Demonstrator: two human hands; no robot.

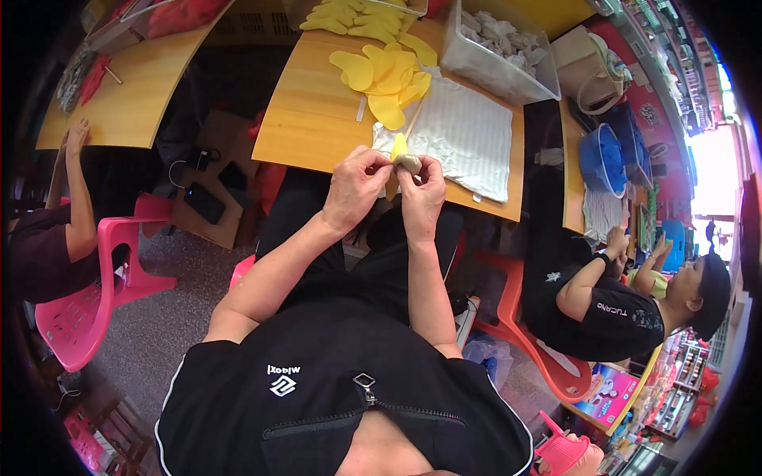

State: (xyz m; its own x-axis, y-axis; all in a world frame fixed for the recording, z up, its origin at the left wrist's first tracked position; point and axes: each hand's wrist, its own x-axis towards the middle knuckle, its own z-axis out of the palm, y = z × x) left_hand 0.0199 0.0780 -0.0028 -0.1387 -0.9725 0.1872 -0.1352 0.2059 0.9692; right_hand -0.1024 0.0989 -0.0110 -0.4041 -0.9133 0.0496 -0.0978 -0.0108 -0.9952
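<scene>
At the near edge of the wooden table, my left hand [357, 186] and my right hand [421, 197] meet in front of me, fingers pinched closed. Between them is a small greyish-beige soft piece [409, 163], with a yellow flat piece [398, 145] sticking up beside it. My right fingertips grip the greyish piece; my left fingers pinch close by, and their exact hold is partly hidden. Just beyond lies a loose pile of yellow, rounded, elongated flat pieces [385, 73]. A folded white striped cloth [464, 139] lies to the right of the pile.
A clear plastic bin [508, 59] of greyish-white soft pieces stands at the far right of the table [298, 119]. More yellow pieces [357, 17] lie at the back. People sit at tables on both sides, with a pink chair [103, 293] left and an orange chair [508, 325] right.
</scene>
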